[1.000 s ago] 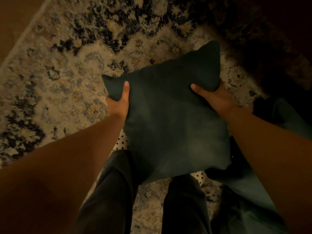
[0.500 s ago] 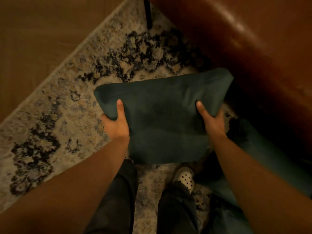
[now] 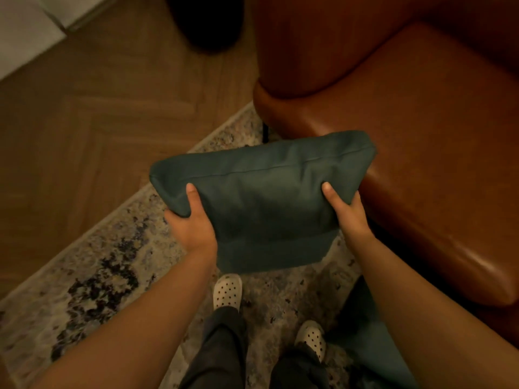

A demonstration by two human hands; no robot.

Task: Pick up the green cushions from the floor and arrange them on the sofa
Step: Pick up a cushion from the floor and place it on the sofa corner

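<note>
I hold a dark green cushion in the air in front of me, its top seam facing up. My left hand grips its left side and my right hand grips its right side, thumbs on top. The cushion's far right corner overlaps the front edge of the brown leather sofa, which fills the upper right. A second green cushion lies on the floor by my right foot, partly hidden by my right forearm.
A patterned rug lies under my feet, which are in white dotted shoes. Wooden floor spreads to the left. A dark round object stands at the top, left of the sofa's arm.
The cushion has been lifted higher and carried toward the sofa, tipping so its top edge shows. More of the sofa seat and wooden floor has come into view.
</note>
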